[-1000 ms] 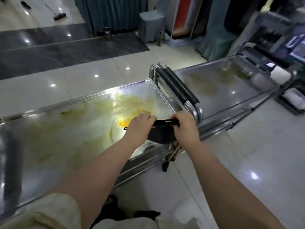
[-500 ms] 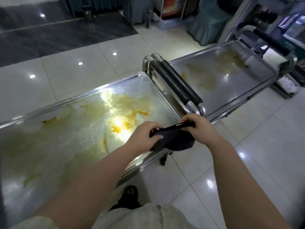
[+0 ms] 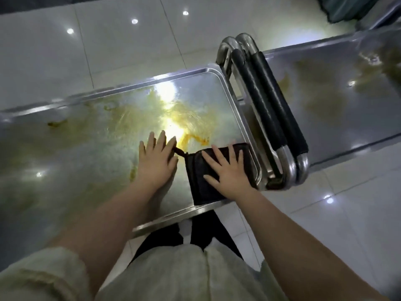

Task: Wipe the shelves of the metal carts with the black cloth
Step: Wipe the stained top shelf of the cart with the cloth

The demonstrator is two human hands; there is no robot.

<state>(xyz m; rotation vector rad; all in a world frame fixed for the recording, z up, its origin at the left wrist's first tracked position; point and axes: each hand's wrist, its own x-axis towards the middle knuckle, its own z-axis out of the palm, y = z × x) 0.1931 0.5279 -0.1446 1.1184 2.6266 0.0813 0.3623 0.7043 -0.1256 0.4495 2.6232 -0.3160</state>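
near cart shelf (image 3: 86,148): yellow greasy film (image 3: 191,127) over most of it; one pass would likely drag it about rather than lift it.
far cart (image 3: 325,94): smeared too, off to the right; easy to skip.
handles (image 3: 271,101): two padded bars between the carts, just beside the cloth; a wide stroke could knock knuckles on them.
black cloth (image 3: 199,183): folded, flat on the shelf's near right corner; may soak through fast.
right hand (image 3: 227,174): fingers spread straight, pressing the cloth, not clutching it; could slide off on grease.
left hand (image 3: 156,164): flat, fingers straight, on bare shelf, forefinger at the cloth's loop (image 3: 179,151); holds nothing, will pick up grease.
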